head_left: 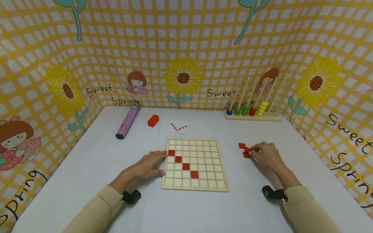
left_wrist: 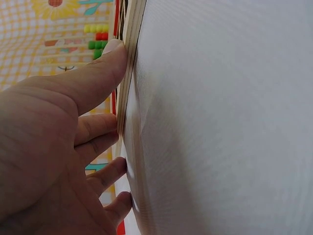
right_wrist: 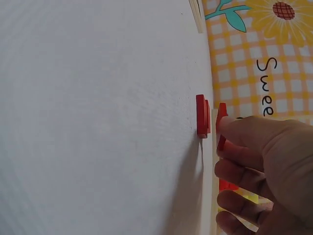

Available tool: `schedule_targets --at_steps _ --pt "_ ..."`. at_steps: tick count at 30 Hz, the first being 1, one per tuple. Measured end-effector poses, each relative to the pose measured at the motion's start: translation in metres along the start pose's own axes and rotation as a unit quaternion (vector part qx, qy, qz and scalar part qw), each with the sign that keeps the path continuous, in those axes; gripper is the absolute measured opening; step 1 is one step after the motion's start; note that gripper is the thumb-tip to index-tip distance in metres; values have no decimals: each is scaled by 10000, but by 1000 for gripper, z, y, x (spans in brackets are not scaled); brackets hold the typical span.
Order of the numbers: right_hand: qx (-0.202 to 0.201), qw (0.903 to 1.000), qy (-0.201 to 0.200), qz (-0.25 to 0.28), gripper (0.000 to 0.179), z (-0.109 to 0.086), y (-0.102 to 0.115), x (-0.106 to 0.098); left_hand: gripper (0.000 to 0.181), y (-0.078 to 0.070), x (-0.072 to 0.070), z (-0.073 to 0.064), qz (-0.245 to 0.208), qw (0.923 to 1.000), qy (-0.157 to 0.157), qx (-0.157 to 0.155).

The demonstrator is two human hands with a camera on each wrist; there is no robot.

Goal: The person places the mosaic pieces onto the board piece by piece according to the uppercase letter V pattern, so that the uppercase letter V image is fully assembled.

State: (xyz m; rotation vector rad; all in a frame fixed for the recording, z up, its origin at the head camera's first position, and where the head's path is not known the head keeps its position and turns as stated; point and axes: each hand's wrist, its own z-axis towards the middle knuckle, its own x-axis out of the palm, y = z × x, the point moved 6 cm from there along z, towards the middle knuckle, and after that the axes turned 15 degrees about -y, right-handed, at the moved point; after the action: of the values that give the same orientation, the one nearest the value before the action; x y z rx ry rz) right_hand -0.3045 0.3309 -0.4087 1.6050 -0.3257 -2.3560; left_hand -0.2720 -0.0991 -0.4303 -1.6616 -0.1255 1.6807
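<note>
A wooden grid board (head_left: 195, 188) lies flat between the hands, four-sided, with several red square tiles (head_left: 186, 166) running in a diagonal from upper left to lower middle. My left hand (head_left: 150, 165) rests at the board's left edge, fingers extended and thumb tip against the rim (left_wrist: 128, 63). Off the board's right side, my right hand (head_left: 268, 157) pinches a red tile (right_wrist: 222, 110) between thumb and fingers. Right below and beside it, loose red tiles (head_left: 242, 145) lie on the table; in the right wrist view, one red tile (right_wrist: 200, 116) shows edge-on.
Behind the board lies a small card (head_left: 178, 126) printed with a red V pattern. A red block (head_left: 153, 120) and a glittery purple tube (head_left: 128, 123) are to its left. A wooden bead rack (head_left: 253, 118) stands at the back right, before the checked cloth wall (head_left: 204, 38).
</note>
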Motion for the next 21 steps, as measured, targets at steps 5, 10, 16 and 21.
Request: schedule_targets --at_steps 5,10,16,21 --pt "-60 9999 15 109 31 -3 10 -3 71 0 0 0 -23 10000 10 2" --pt "-211 9995 -106 193 28 -6 23 -6 70 0 0 0 -18 10000 26 -19" --pt "-443 9980 -348 273 26 -11 41 -8 70 -1 0 -1 16 10000 24 -21" --pt "-529 9973 -345 370 24 -16 55 -5 71 0 0 0 -1 10000 17 -63"
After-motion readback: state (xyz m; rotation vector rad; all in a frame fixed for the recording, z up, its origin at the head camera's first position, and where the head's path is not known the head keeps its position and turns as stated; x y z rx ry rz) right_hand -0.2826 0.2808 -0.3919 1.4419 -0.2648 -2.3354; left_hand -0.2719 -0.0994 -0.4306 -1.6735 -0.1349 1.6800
